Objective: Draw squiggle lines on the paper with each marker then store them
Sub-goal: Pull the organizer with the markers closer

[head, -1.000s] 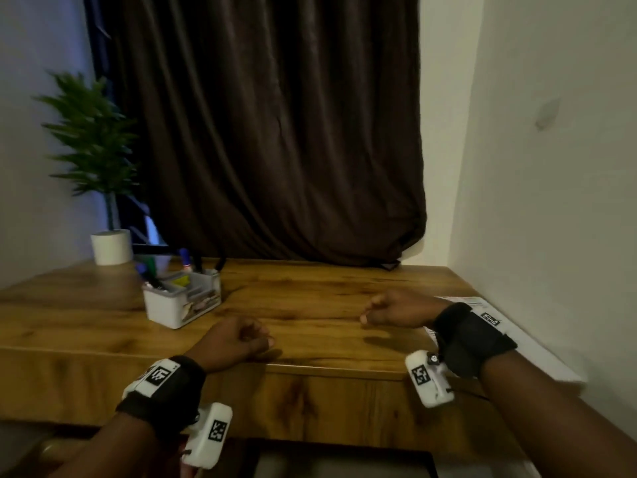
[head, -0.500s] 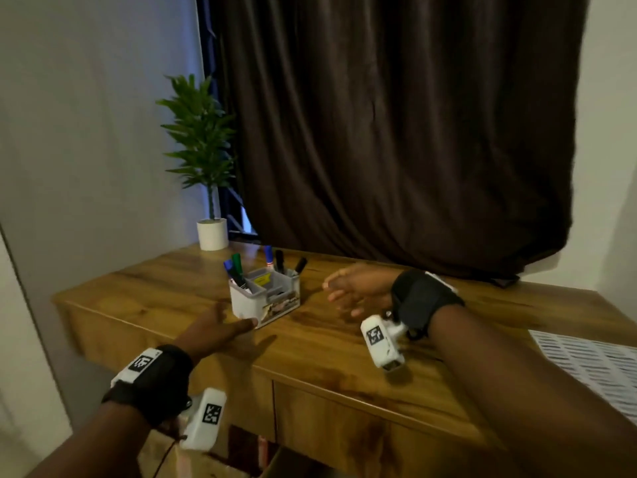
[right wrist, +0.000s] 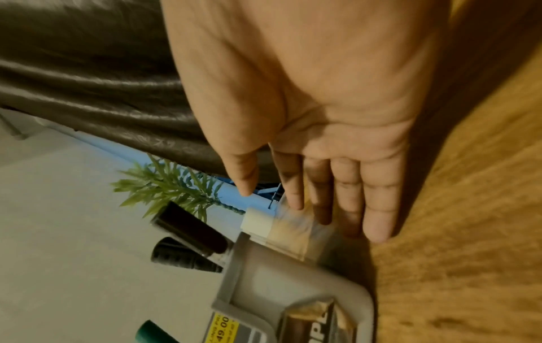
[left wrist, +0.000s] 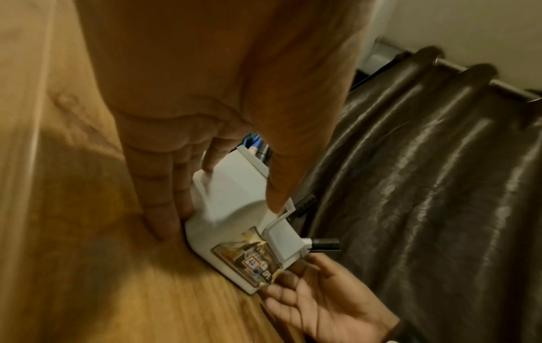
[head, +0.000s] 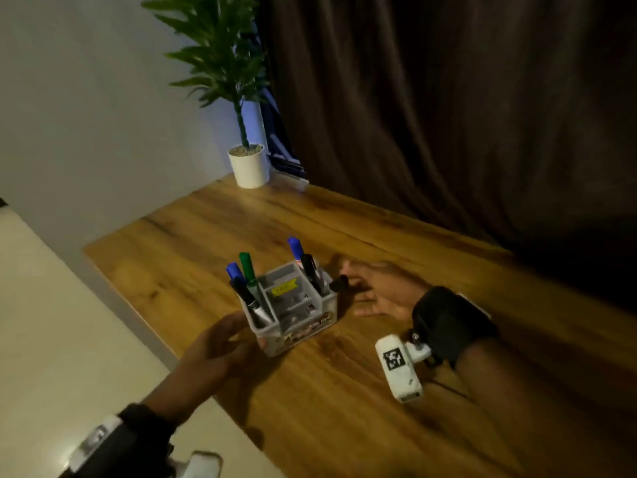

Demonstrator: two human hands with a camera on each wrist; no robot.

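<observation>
A white desk organizer (head: pixel 293 307) stands on the wooden table (head: pixel 344 401). Blue (head: pixel 235 270), green (head: pixel 246 265) and black (head: pixel 310 270) markers stick up from its end compartments. My left hand (head: pixel 238 331) rests against its near-left end. In the left wrist view, that left hand (left wrist: pixel 220 220) has straight fingers (left wrist: pixel 164 208) along the organizer (left wrist: pixel 234 185) and its thumb at the rim. My right hand (head: pixel 358 291) lies open beside the right end, fingers stretched out, holding nothing. The paper is out of view.
A potted plant (head: pixel 249 165) stands at the table's far corner by a dark curtain (head: pixel 448 115). The table's left edge (head: pixel 138 305) runs close to the organizer, with floor below.
Both hands were fists at the table's front a second ago. They have opened and moved left to either end of the organizer. The view has swung left and down.
</observation>
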